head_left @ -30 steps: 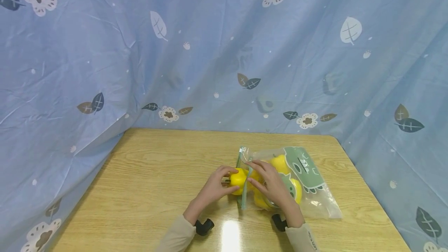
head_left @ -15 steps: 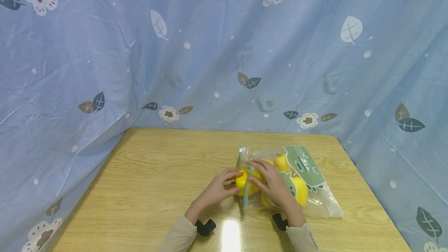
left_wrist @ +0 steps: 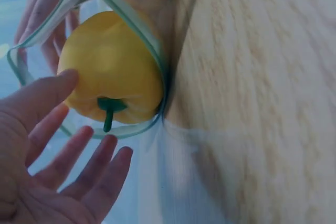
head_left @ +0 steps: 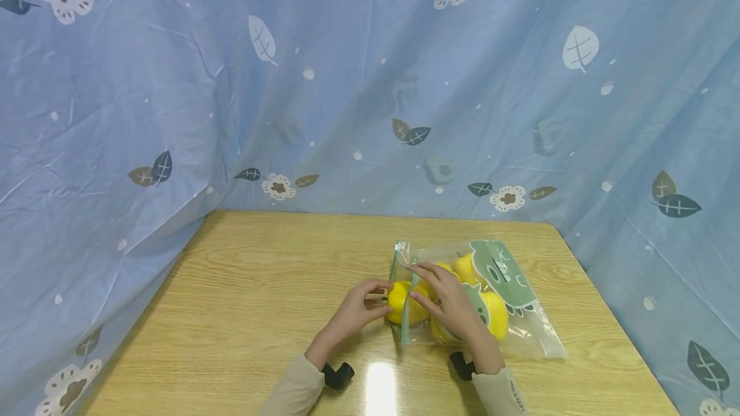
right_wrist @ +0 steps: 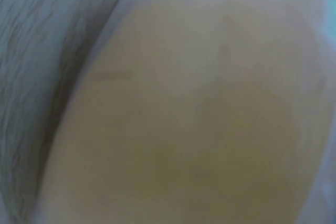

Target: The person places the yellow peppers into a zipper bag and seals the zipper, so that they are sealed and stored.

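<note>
Yellow pepper point(left_wrist: 110, 61): whole stem point(left_wrist: 108, 119) at six o'clock, left-wrist view only; deeper in bag point(head_left: 546, 339) than one second ago. Left hand point(head_left: 352, 310): fingers spread. Right hand point(head_left: 453, 303): grip unclear.

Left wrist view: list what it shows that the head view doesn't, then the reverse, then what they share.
Only the left wrist view: a look straight into the open mouth of the bag, and the green cap at the base of the stem.
Only the head view: the sleeves, the animal prints, and the patterned curtain's flowers.
Both: the left hand, the yellow pepper, the bag, the right hand, the table.
</note>
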Action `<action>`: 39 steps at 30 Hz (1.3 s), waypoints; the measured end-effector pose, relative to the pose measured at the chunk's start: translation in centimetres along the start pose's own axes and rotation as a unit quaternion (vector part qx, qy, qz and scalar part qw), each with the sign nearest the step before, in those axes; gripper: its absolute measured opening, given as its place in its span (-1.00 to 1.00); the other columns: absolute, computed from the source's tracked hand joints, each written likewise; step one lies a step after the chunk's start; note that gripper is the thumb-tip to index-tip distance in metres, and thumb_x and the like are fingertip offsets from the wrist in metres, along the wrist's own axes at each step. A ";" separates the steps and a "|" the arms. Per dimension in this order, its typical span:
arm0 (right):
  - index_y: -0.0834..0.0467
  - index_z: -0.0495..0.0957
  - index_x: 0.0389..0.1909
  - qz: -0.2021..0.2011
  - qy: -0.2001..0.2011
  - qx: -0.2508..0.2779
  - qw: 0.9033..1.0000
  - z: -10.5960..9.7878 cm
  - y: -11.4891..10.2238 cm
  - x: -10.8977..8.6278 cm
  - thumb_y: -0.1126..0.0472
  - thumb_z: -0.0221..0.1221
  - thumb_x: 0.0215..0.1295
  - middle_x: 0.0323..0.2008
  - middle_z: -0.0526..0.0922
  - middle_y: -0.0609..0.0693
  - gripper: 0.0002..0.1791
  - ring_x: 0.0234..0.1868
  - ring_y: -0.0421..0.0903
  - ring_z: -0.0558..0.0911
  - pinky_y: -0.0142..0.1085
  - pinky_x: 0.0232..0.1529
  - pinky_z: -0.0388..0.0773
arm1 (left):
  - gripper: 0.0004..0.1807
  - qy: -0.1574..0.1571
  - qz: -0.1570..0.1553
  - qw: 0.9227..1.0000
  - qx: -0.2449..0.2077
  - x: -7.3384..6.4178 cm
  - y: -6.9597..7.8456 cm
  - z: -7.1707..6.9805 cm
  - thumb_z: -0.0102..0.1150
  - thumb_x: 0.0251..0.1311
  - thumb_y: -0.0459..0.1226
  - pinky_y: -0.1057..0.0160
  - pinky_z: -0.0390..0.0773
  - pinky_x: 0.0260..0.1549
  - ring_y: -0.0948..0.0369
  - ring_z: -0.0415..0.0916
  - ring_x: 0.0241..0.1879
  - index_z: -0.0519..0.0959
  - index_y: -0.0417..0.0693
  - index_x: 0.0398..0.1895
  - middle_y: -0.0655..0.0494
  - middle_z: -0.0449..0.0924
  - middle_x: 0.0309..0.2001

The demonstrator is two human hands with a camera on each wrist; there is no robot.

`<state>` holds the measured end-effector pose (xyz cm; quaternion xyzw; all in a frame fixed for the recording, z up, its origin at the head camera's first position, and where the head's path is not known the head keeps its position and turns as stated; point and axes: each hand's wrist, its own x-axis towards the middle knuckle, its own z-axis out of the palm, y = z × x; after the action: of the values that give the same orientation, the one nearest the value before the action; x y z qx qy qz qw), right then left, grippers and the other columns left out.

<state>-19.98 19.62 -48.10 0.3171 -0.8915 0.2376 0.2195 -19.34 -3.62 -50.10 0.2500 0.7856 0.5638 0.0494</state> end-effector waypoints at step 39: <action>-0.05 0.37 0.25 -0.005 0.014 0.001 1.000 0.2 -0.1 -0.1 0.03 0.23 0.17 0.13 0.48 0.11 -0.42 0.11 0.05 0.47 0.04 0.07 0.44 | -0.60 -0.055 -0.005 0.990 -0.131 -2.1 -0.6 0.7 0.00 0.32 -0.27 0.26 0.55 -0.01 -0.02 0.47 0.09 0.37 -0.24 0.18 -0.16 0.38 0.18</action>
<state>-19.88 19.44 -48.26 0.3186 -0.8866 0.2413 0.2327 -17.43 -4.13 -51.29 0.2681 0.7021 0.6472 0.1274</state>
